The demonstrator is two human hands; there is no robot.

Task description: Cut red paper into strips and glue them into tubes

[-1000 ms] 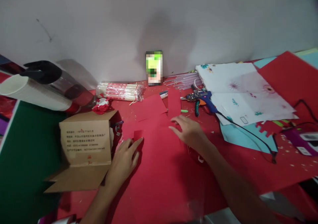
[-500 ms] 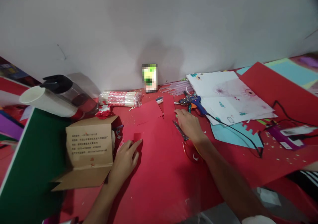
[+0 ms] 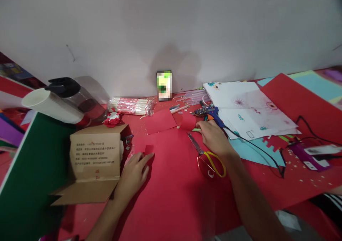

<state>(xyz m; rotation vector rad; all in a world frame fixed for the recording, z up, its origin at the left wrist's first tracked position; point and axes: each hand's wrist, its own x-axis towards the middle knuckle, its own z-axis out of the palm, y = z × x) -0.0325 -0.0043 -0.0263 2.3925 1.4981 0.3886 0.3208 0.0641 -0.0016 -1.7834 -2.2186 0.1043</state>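
Note:
My left hand (image 3: 135, 173) lies on a large red paper sheet (image 3: 171, 184), its index finger stretched out beside a small red paper piece (image 3: 149, 148). At the far end of the sheet, my right hand (image 3: 215, 137) has its fingertips closed at the edge of a curled red paper strip (image 3: 187, 121). A thin green piece (image 3: 196, 129) shows just under those fingertips. Yellow-handled scissors (image 3: 204, 152) lie near my right wrist, blades pointing away. Another red paper piece (image 3: 161, 121) lies left of the strip.
A blue glue gun (image 3: 217, 118) with a black cord lies beyond my right hand, near patterned white sheets (image 3: 248, 107). On the left stand an opened cardboard box (image 3: 96, 155), a white paper cup (image 3: 50, 105) and a dark-lidded bottle (image 3: 82, 102). A phone (image 3: 164, 86) leans against the wall.
My right hand has moved right, off the scissors, and the red strip at its fingertips has gone from flat to curled. My left hand has stayed in place.

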